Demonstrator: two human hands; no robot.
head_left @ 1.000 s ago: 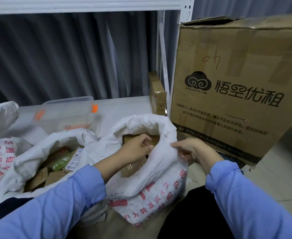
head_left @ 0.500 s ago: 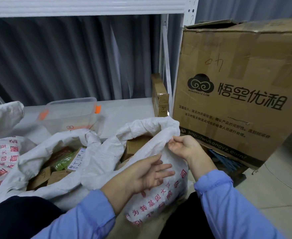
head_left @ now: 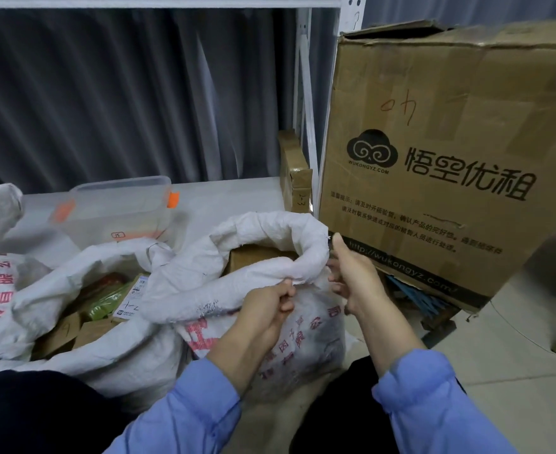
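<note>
Our left hand (head_left: 270,304) pinches and our right hand (head_left: 352,276) grips the rolled rim of the white woven sack (head_left: 270,229), so its mouth stands open.

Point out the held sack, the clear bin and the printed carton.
white sack (head_left: 270,228): head view, rolled rim of its mouth.
clear bin (head_left: 116,214): head view, its front wall.
printed carton (head_left: 467,90): head view, bare face above the logo.
</note>
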